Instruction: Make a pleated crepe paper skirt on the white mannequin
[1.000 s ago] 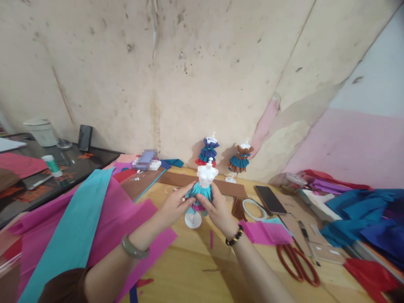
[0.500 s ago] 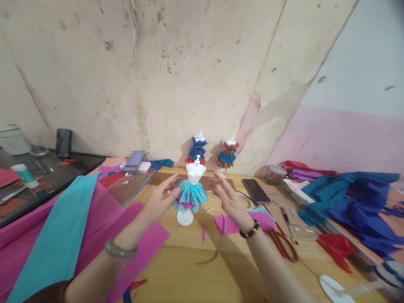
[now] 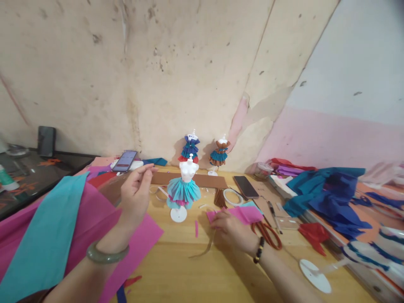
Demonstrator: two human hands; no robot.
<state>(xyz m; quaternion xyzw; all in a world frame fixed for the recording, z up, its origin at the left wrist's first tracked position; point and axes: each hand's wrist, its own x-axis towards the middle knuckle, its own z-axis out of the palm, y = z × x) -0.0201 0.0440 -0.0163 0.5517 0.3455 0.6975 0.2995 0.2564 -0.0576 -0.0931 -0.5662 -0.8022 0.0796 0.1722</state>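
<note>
A small white dress form (image 3: 188,170) stands on a round base, wearing a pleated turquoise paper skirt (image 3: 184,190) with a bit of pink below. Neither hand touches it. My left hand (image 3: 136,191) is raised to its left, thumb and fingertips pressed together; whatever they may hold is too small to make out. My right hand (image 3: 232,229) is low at the right, fingers bent over the folded pink paper (image 3: 249,213). A thin ribbon (image 3: 206,249) runs out from beneath those fingertips, which hide whether they grip it. A narrow pink strip (image 3: 196,228) lies nearby.
Two dressed forms, one blue (image 3: 190,146) and one brown and teal (image 3: 219,153), stand by the wall. Orange-handled scissors (image 3: 268,235), a dark phone (image 3: 246,186) and a ribbon roll (image 3: 232,197) lie right. Pink and turquoise sheets (image 3: 47,231) cover the left. Another form (image 3: 315,275) leans front right.
Both hands have left the sides of the skirt. The left moved away to the left and its fingers closed; the right came down onto the pink paper and ribbon. The view shifted slightly.
</note>
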